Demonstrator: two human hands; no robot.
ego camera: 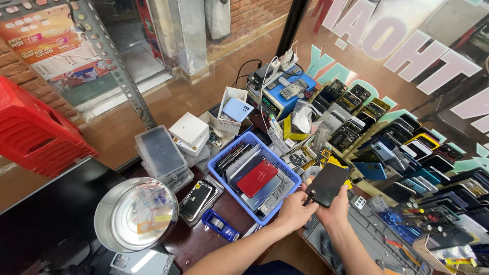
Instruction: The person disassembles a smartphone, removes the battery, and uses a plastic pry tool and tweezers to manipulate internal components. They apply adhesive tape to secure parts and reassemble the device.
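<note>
While both hands grasp it above the desk (204,239), the black phone screen (328,183) runs its long axis up and away from the fingers, left hand (293,210) clenched on its lower-left edge, right hand (333,210) gripping underneath, equally near.

Left hand (293,210): I see it gripping the phone screen's (327,184) lower edge.
Right hand (334,210): under it, probably supporting.
Nearby: blue basket (222,181).
</note>
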